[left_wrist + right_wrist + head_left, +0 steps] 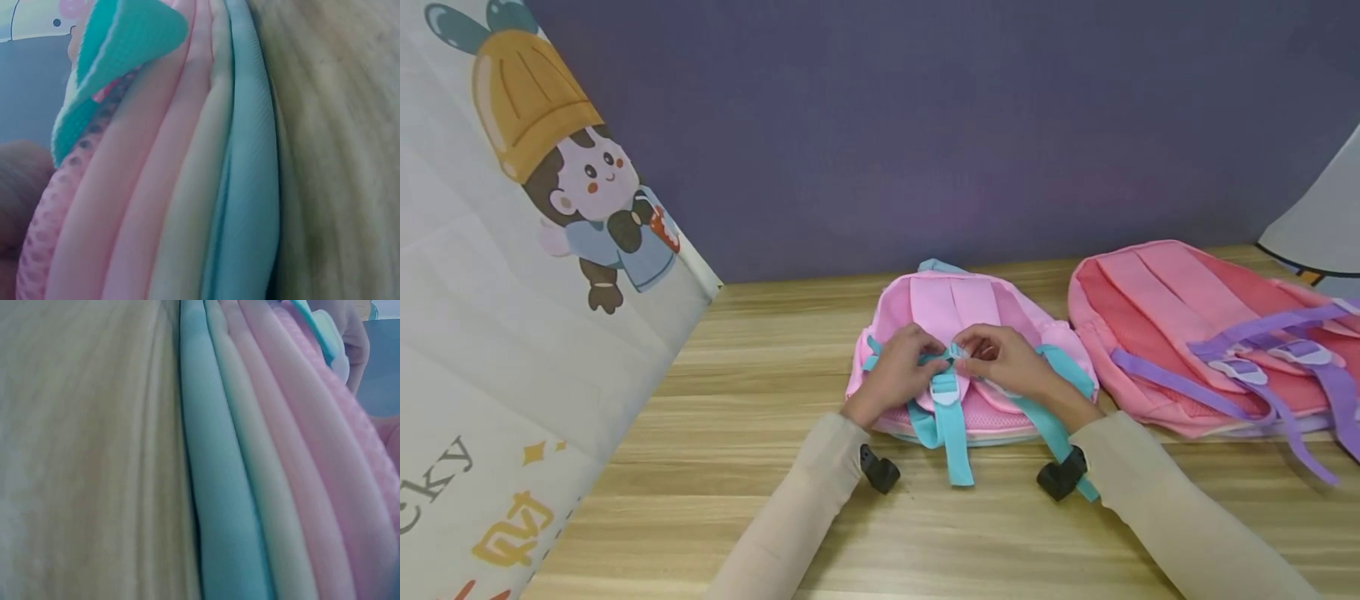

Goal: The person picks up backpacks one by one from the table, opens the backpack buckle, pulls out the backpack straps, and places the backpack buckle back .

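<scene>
A small pink backpack lies with its shoulder straps facing up on the wooden table. Over its middle, my left hand pinches a teal strap between thumb and fingers. Close beside it, the fingertips of my right hand pinch a small white buckle on that webbing. Just below hangs a white strap adjuster, its teal tail running down onto the table. In the left wrist view, a loop of teal webbing stands over the bag's layered pastel edge.
On the right lies a larger pink backpack with purple straps, against the small one's side. A dark blue panel rises behind the wooden table. A white cloth with a cartoon print borders the left.
</scene>
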Motion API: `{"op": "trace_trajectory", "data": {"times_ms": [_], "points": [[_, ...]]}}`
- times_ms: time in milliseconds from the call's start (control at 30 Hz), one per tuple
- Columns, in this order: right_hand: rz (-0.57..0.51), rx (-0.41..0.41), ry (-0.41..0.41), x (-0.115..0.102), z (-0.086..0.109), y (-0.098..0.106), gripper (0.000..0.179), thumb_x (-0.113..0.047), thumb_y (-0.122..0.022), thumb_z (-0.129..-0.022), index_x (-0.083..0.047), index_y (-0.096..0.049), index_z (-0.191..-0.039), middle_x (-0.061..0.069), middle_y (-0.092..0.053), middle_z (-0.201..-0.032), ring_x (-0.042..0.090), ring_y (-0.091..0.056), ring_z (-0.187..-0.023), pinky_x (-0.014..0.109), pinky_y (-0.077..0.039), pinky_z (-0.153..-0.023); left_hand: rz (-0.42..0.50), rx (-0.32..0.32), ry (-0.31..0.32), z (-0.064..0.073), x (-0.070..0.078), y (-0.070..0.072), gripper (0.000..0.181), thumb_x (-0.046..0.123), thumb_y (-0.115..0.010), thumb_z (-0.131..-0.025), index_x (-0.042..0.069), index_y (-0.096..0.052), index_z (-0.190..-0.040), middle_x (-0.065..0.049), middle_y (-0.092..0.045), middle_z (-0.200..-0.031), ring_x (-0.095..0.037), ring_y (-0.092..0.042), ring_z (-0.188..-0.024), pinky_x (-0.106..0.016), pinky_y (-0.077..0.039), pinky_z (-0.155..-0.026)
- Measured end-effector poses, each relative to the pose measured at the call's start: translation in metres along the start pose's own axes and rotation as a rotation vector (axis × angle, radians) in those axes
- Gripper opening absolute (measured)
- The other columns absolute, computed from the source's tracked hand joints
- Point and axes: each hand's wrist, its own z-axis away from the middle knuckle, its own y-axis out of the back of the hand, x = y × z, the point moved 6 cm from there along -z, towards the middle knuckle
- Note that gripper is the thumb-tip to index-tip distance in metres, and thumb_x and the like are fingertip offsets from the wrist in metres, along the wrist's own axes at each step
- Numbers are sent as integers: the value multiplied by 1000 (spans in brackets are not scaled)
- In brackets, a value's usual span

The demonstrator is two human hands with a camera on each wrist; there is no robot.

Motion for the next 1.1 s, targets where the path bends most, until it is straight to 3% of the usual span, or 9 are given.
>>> {"op": "trace_trajectory", "data": {"times_ms": [300, 567, 900, 1100], "points": [[26, -22, 6, -1, 0, -1, 28, -12, -72, -84, -3, -65, -110, 6, -62, -87, 16, -55, -81, 29, -47, -79, 29, 39, -26, 0, -2, -1, 17, 10, -69, -86, -1, -68, -100, -11, -65, -99, -23, -58, -97, -33, -47, -88], [50, -30, 3, -3, 0, -1, 27, -13, -74, -82, -5, -66, -107, 5, -62, -85, 17, -56, -81, 29, -48, -78, 56, 42, 4, 0, -1, -2, 17, 11, -69, -86, 0, -68, -100, -10, -64, -97, -21, -57, -94, -29, -47, -84], [-50, -42, -9, 2, -1, 1, 23, -8, -69, -85, -1, -65, -107, 7, -60, -86, 18, -53, -80, 26, -46, -75, -37, 43, -17, 1, 3, 0, 19, 10, -68, -86, 2, -72, -102, -9, -65, -96, -21, -56, -93, -30, -45, -82], [-48, -47, -28, 3, 0, 1, 23, -11, -69, -86, -2, -65, -107, 7, -60, -87, 18, -53, -81, 27, -45, -76, -47, 50, -40, 1, 4, 0, 18, 9, -67, -87, 2, -73, -102, -9, -66, -92, -21, -57, -90, -31, -45, -82]]}}
